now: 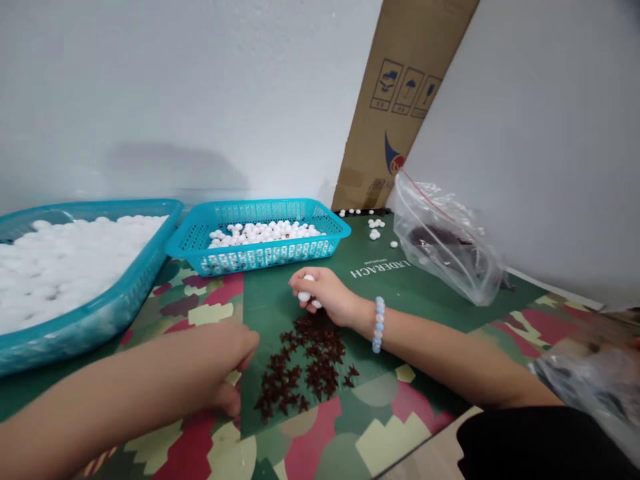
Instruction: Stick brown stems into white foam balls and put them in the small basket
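Two hands: both work around the pile of dark star caps [307, 367], which serves as the landmark here.
Left hand [227, 363]: it rests just left of the pile, fingers curled loosely together near the closest stars; whether they pinch one, you cannot tell from here.
Right hand [323, 293]: it sits at the pile's far edge, fingers closed around a few white beads [306, 296]. A bead bracelet [379, 325] circles that wrist.
Doing it well: keep your right grip snug so no bead rolls off, and lift a single star from the pile's near-left fringe rather than digging into the middle, so the stars stay unscattered.
Mat: the pile lies on a green sheet [400, 280] over a patterned cloth [200, 313].
Small blue basket [260, 233]: beyond the pile, holding more white beads.
Large blue tray [100, 313]: far left of the pile, filled with white pieces.
Plastic bag [445, 247]: beyond and right of the pile, open, with dark contents.
Loose beads [375, 230]: scattered between basket and bag.
Cardboard box [400, 100]: farthest back, leaning on the wall.
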The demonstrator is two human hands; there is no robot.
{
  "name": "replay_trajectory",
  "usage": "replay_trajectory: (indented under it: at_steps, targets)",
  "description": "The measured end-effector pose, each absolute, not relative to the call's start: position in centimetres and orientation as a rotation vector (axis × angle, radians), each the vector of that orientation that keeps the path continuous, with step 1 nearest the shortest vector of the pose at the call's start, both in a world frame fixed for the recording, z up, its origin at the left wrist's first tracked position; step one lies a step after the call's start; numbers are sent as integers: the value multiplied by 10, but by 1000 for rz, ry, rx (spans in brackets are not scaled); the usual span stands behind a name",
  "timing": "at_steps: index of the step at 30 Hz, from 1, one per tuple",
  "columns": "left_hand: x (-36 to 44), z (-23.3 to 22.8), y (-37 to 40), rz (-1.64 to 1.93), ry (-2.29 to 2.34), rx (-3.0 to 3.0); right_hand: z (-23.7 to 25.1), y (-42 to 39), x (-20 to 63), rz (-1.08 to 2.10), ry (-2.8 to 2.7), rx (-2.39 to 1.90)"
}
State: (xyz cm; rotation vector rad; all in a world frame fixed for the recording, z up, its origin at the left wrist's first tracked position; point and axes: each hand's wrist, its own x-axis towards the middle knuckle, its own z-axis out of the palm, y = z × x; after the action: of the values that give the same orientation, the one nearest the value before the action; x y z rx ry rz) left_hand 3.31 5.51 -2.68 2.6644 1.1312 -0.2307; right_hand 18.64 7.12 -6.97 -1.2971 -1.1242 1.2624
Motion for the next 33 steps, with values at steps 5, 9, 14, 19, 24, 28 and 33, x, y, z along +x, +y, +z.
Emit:
replay_trajectory:
  at_steps: [5, 9, 14, 19, 24, 28, 33]
  targets:
    - [46, -32, 63, -544, 965, 2578, -71, 65, 179, 1343, -1046, -1229]
    - [53, -31, 59, -610, 937, 2561, -74, 64, 174, 1341, -984, -1163]
    - [58, -30, 56, -544, 929, 2594, -66, 64, 173, 1247, -894, -1050]
    - [60, -34, 55, -470, 935, 2619, -40, 66, 177, 1025, -760, -897]
    - [59, -35, 48, -418, 917, 2653, -24, 69, 173, 941, -647, -770]
    - [61, -31, 34, -493, 923, 2767, -23, 61, 168, 969, -624, -744]
    - [61, -33, 25, -518, 904, 2857, -32, 41, 167, 958, -615, -849]
